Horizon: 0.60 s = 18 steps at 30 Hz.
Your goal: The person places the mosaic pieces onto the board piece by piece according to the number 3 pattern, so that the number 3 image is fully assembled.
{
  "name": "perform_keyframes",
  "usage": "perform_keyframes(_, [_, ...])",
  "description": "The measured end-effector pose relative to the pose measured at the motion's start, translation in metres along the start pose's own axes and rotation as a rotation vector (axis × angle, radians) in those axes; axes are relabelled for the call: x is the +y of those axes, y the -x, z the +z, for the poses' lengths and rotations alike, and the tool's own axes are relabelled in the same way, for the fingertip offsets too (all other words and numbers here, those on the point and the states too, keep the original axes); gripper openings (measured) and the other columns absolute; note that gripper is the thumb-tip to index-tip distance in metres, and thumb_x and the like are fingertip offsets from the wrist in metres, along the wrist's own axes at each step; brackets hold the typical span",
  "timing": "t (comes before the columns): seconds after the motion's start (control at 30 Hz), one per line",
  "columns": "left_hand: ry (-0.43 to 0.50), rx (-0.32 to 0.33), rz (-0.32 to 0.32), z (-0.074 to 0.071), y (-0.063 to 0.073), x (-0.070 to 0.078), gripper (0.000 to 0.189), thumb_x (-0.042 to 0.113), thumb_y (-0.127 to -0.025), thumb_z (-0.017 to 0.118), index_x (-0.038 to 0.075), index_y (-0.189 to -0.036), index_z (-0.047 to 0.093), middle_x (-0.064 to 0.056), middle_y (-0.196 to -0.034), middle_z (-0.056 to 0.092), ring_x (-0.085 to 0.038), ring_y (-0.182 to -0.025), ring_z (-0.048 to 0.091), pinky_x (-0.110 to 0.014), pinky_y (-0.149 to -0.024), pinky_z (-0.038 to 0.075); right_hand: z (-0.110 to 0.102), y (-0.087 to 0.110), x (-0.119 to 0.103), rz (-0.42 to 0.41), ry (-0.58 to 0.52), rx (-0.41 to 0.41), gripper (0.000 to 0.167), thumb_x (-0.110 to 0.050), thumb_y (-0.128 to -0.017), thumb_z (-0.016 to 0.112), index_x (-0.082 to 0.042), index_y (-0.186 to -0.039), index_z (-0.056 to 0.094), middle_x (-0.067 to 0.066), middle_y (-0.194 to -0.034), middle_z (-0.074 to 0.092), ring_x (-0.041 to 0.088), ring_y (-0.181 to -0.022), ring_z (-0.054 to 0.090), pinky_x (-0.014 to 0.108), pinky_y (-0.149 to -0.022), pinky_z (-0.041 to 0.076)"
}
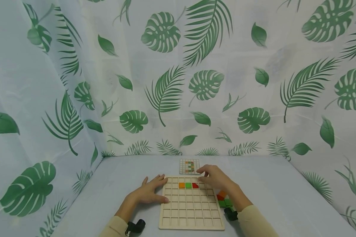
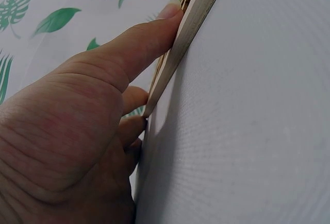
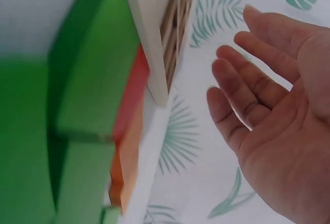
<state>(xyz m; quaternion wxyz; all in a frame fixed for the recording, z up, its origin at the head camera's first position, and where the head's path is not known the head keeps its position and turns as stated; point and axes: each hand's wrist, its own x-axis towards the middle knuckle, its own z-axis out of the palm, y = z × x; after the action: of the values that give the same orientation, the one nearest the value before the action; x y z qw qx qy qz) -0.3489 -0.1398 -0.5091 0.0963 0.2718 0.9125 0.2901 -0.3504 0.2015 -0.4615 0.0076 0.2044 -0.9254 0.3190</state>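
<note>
A wooden grid board (image 1: 191, 214) lies on the table. In one of its upper rows sit an orange tile (image 1: 182, 185), a green tile (image 1: 188, 185) and a red tile (image 1: 195, 185), side by side. My left hand (image 1: 148, 192) rests at the board's left edge, fingers spread near the top corner; in the left wrist view its thumb (image 2: 139, 46) presses on the rim. Above the board's upper right part hovers my right hand (image 1: 217, 177), fingers slightly bent and apart. The right wrist view shows nothing in that hand (image 3: 278, 110).
Behind the board lies a small pattern card (image 1: 190, 167) with a grid of coloured squares. Loose green, orange and red tiles (image 1: 224, 202) are heaped against the board's right side, partly under the right forearm. A leaf-print curtain (image 1: 207, 108) encloses the table.
</note>
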Motion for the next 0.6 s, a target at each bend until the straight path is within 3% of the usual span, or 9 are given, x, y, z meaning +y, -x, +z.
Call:
perform_keyframes(0.17, [-0.007,-0.005,-0.008,0.000,0.000,0.002,0.097,0.060,-0.084,0.078,0.016,-0.162,0.039,-0.009,-0.173,0.027,-0.034,-0.162,0.016,-0.072,-0.125,-0.008,-0.010,0.006,0.006,0.030,0.013,0.014,0.037,-0.021,-0.097,0.075,-0.005,-0.130,0.071,0.011,-0.129,0.071,0.021,-0.102,0.062,0.038,-0.083,0.056])
perform_keyframes(0.33, [-0.007,-0.005,-0.007,0.000,0.001,0.003,0.097,0.058,-0.085,0.079,0.015,-0.162,0.039,-0.009,-0.173,0.027,-0.035,-0.162,0.017,-0.072,-0.125,-0.008,-0.015,0.009,0.013,0.078,0.013,0.027,0.038,-0.021,-0.096,0.076,-0.006,-0.130,0.071,0.007,-0.129,0.070,0.025,-0.107,0.063,0.041,-0.086,0.056])
perform_keyframes(0.6, [-0.006,-0.003,-0.012,-0.001,0.002,0.005,0.097,0.059,-0.084,0.079,0.015,-0.162,0.039,-0.010,-0.173,0.027,-0.034,-0.162,0.017,-0.071,-0.125,-0.007,-0.024,0.014,0.022,0.039,0.028,0.019,0.038,-0.017,-0.095,0.076,-0.004,-0.130,0.070,0.011,-0.128,0.071,0.028,-0.106,0.063,0.041,-0.087,0.057])
